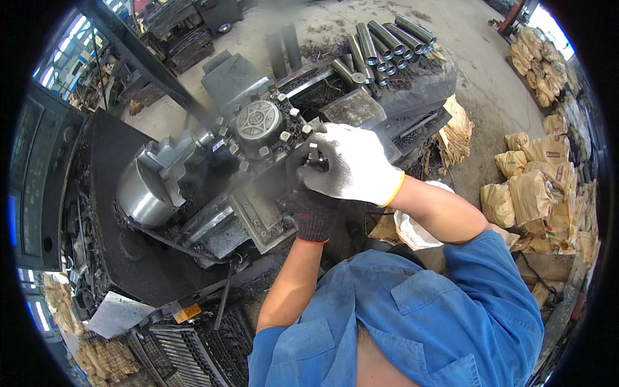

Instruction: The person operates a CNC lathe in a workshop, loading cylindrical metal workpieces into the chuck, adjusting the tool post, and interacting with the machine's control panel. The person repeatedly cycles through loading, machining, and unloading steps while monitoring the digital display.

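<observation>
My right hand (353, 161), in a white glove with a grey palm, is closed with thumb and fingers curled around a small dark piece with a bright end (313, 152); its kind is too small to tell. Just below and against it is my left hand (316, 209), in a dark knitted glove. The left fingers are blurred and partly covered by the right hand. Both hands are beside the lathe's tool post (259, 120), which has a round cap and several square-headed bolts around it. Left of it stands the steel chuck (147, 193) with stepped jaws.
Several shiny metal tubes (387, 45) lie stacked on the machine's far right end. A flat metal plate with raised edges (258, 216) is left of my hands. Stuffed brown paper sacks (538, 187) stand on the floor at right. A dark control cabinet (42, 174) rises at far left.
</observation>
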A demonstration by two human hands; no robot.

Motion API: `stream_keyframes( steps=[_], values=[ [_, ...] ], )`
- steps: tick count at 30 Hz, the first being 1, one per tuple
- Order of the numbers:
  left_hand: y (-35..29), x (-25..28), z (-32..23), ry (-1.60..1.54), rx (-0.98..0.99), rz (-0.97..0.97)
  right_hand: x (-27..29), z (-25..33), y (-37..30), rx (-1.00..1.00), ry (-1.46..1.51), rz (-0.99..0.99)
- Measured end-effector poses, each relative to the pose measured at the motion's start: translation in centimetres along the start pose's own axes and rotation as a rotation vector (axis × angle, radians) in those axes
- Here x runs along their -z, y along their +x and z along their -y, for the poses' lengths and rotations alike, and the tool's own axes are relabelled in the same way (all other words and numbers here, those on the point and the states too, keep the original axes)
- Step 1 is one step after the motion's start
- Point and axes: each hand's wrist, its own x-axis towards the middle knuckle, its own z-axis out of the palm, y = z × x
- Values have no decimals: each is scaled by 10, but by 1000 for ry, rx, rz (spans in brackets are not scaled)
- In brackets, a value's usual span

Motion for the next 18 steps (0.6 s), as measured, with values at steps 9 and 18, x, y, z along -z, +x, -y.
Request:
stream_keyframes(
  steps=[9,18],
  values=[
    [0,4,29,-122,97,12,-11,6,2,-85,91,-49],
    [-2,5,-16,379,-46,127,-12,3,0,-70,55,-33]
  ],
)
